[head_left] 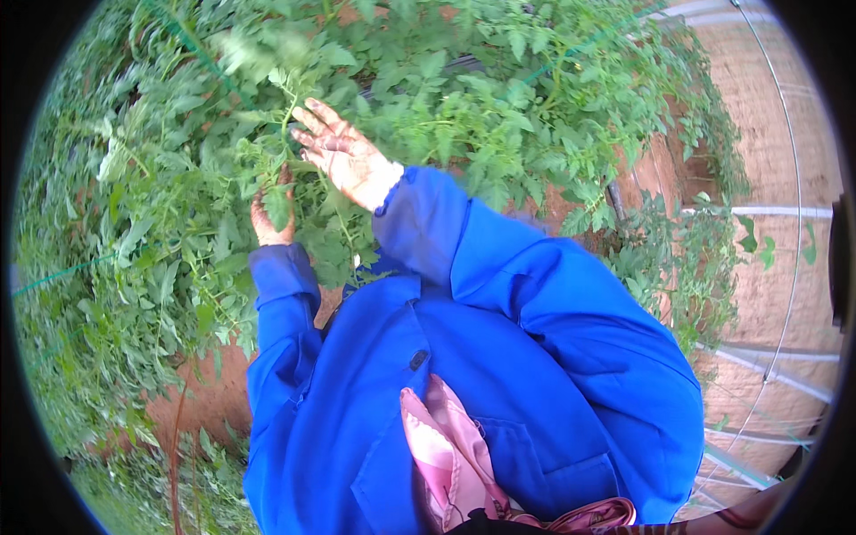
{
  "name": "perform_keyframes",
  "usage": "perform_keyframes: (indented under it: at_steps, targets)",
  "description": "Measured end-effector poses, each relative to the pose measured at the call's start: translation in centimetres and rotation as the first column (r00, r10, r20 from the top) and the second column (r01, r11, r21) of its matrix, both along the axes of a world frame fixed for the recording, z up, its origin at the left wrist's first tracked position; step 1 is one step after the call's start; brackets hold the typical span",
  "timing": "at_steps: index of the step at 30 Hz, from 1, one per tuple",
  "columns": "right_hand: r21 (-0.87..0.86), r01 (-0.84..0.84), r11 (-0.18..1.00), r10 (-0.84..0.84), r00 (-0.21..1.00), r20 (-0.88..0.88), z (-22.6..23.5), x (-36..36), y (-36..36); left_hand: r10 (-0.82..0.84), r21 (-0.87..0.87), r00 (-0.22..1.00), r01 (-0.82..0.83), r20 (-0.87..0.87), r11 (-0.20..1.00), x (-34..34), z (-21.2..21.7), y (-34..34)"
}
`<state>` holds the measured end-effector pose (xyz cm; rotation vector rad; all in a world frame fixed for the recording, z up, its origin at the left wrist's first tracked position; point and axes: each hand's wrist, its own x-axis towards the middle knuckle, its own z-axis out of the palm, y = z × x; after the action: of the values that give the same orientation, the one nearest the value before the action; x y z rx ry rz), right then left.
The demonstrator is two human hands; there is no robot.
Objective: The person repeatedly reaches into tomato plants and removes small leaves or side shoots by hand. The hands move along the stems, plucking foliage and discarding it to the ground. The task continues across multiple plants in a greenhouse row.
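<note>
A tomato plant's leafy stem (291, 105) rises between my two hands, its top leaves blurred. My right hand (346, 165) is open beside this stem, the palm turned up and the fingers stretched out towards it; dark stains cover the fingers and palm. Lower and to the left, my left hand (272, 218) is among the leaves of the same plant. One of its digits points upward, but foliage covers the other fingers, so I cannot tell whether it grips the stem.
Dense tomato plants (446, 116) spread ahead and to the left. Green strings (209, 62) run through them. Brown soil (209, 392) shows at lower left. On the right stand a tan wall (758, 294) and white metal bars (767, 212), with a thin cable (789, 134) in front.
</note>
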<state>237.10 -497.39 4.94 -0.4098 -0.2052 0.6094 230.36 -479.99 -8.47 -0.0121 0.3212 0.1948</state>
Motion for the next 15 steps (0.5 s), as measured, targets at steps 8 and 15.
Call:
perform_keyframes:
  at_steps: [8, 15]
  targets:
    - [-0.521, 0.1, 0.848, 0.03, 0.971, 0.235, 3.6, -3.5, -22.3, 0.348, 0.957, 0.906, 0.282, -0.241, -0.071, -6.1, 8.3, -9.3]
    - [-0.431, 0.491, 0.757, -0.352, 0.862, 0.365, 3.5, 8.4, -38.1, -0.467, 0.923, 0.814, 0.383, -0.346, -0.016, -3.2, 9.8, -32.4]
